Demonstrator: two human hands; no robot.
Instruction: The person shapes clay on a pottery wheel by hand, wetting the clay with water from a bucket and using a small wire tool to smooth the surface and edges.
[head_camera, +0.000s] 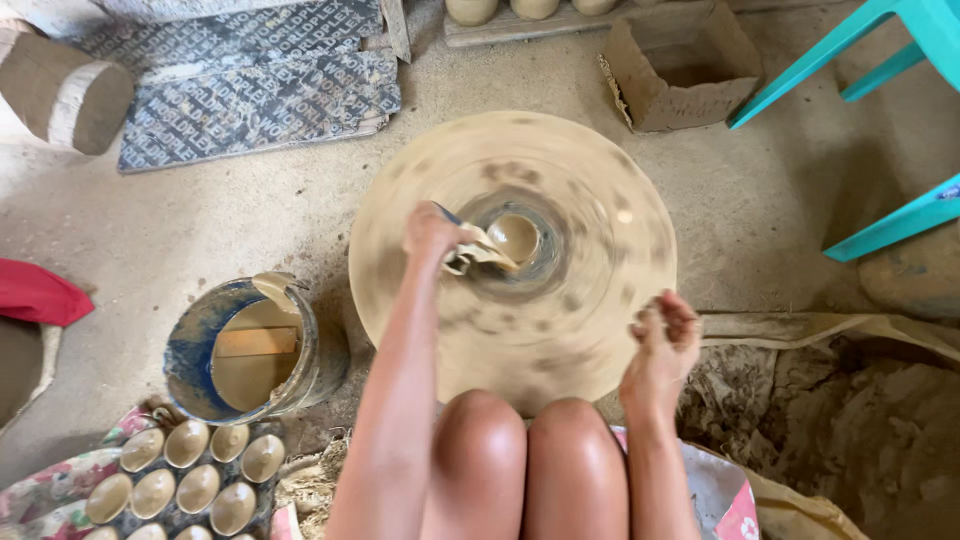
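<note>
Head view: the left hand (432, 235) is pinching a wet clay-smeared cloth (478, 252) and pressing it against the small clay pot (516, 238) at the centre of the potter's wheel (590, 310) (its surface is blurring with spin). The right hand (660, 345) is hovering loosely curled, holding nothing, at the wheel's near right edge. A blue bucket (250, 350) is standing left of the wheel, with a tray of small clay cups (185, 480) lying just below it.

I see a tan wheel (590, 330) mottled with darker brown smudges, and a pale beige pot (515, 238) at its centre. The bucket (200, 345) is blue, streaked with clay. Chair legs (880, 60) are turquoise. A red cloth (35, 295) lies left; the mats (250, 90) are dark grey with pale lettering.
</note>
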